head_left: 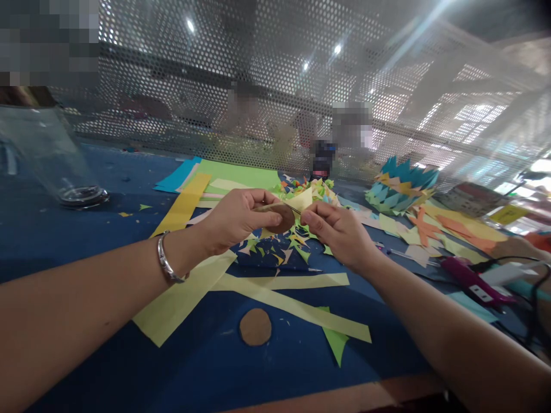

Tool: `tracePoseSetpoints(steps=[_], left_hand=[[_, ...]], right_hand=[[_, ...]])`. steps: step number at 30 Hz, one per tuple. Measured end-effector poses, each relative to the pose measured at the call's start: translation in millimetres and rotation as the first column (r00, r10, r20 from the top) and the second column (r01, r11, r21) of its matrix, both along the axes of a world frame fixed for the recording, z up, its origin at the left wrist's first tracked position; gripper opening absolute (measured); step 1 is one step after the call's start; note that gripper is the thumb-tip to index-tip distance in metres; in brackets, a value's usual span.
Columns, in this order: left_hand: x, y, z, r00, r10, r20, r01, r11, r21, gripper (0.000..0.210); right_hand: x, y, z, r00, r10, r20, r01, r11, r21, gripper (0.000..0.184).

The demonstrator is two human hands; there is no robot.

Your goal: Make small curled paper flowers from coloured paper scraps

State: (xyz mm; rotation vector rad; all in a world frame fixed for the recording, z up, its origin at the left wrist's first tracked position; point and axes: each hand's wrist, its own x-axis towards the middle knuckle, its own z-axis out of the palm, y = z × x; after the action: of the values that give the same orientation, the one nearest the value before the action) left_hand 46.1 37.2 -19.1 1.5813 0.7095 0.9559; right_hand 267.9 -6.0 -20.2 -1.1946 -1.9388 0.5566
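Note:
My left hand point(245, 218) is closed on a round brown cardboard disc point(283, 220), with its thumb across the face. Pale yellow paper point(305, 199) rises behind the disc and spans the gap between my hands. My right hand point(333, 229) is closed in a pinch at the paper's right edge. A thin dark line runs from its fingertips toward the disc; whether this is a tool or an edge I cannot make out. A second cardboard disc point(255, 327) lies flat on the blue table point(193, 367). Pale yellow strips point(301, 310) cross between it and my hands.
Paper scraps point(275, 249) lie beneath my hands. Green sheets point(245, 172) and a yellow strip point(185, 201) are behind. A clear jar point(51, 155) stands left. Right are a layered paper piece point(400, 183), a purple power strip point(473, 281), cables and another person's hand point(523, 249).

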Motion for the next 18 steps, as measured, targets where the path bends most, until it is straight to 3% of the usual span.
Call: tracePoseSetpoints(steps=[14,18], left_hand=[[-3.2,-1.2,5.1,0.993,-0.052,-0.104,0.057,0.997,0.043,0.011],[-3.6,-0.3,5.5,0.987,-0.063,-0.148,0.072,0.996,0.058,0.014]], right_hand=[[1.6,-2.0,2.8,0.992,-0.01,0.125,0.004,0.999,0.049,0.043],[1.1,-1.4,1.4,0.996,-0.002,0.089,-0.001,0.999,0.033,0.043]])
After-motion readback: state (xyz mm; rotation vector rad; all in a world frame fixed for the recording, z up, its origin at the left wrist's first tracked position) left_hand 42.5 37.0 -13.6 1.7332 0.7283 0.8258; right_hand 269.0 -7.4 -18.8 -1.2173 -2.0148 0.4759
